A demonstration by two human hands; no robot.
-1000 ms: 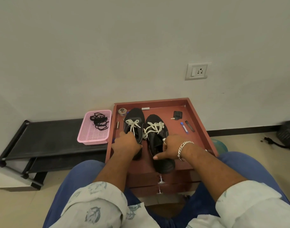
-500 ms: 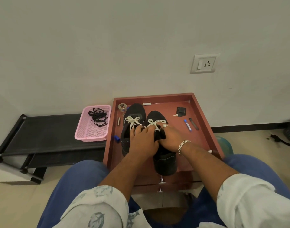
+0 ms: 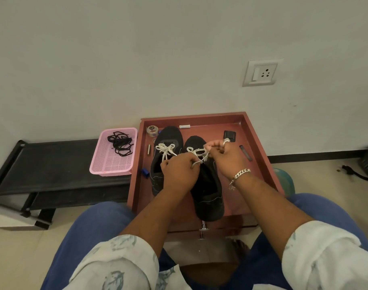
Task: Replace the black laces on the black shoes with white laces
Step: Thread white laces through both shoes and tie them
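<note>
Two black shoes stand side by side in a red-brown tray [image 3: 260, 143]. The left shoe [image 3: 168, 137] carries a white lace [image 3: 165, 149] tied in a bow. On the right shoe [image 3: 209, 191], a white lace [image 3: 197, 152] is partly hidden by my hands. My left hand [image 3: 180, 171] pinches one strand of that lace above the shoe's opening. My right hand [image 3: 224, 154], with a ring and a bracelet, pinches the other strand, fingers curled. The black laces [image 3: 119, 143] lie bundled in a pink basket [image 3: 107, 164] to the left.
Small items lie in the tray: a tape roll [image 3: 152, 130], a white tube [image 3: 184, 126], a black clip [image 3: 229, 135], a dark stick [image 3: 245, 152], a blue cap [image 3: 145, 172]. A black rack [image 3: 43, 162] holds the basket. A wall socket [image 3: 261, 73] is above. My knees frame the tray.
Both hands moved from the shoes' heels up to the right shoe's white lace and took hold of its strands. The right hand has lifted and pulled its strand to the right.
</note>
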